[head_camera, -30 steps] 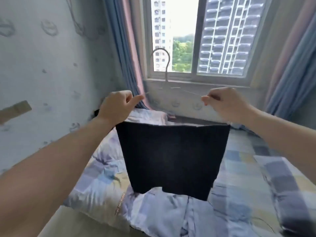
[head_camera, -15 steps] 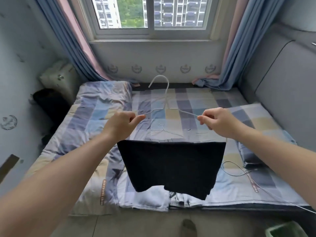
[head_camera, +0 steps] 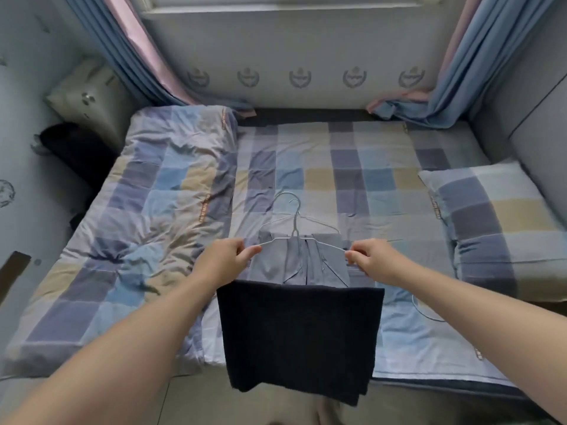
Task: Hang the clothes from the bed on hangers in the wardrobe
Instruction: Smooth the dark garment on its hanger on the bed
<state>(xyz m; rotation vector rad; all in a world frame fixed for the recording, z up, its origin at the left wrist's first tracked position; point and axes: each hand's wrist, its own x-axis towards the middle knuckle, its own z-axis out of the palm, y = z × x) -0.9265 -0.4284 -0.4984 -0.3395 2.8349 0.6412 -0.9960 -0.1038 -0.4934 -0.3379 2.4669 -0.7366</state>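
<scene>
The dark garment (head_camera: 300, 335) is draped over a wire hanger (head_camera: 295, 233), whose ends are pinched by the left hand (head_camera: 225, 259) and right hand (head_camera: 372, 260). Since a second ago the gaze has dropped from the window to the bed (head_camera: 337, 167), where a grey garment (head_camera: 276, 265) is revealed; carrying to the wardrobe is judged next.

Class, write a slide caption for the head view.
The left hand and right hand pinch a wire hanger carrying a dark garment above a grey garment on the bed.
</scene>
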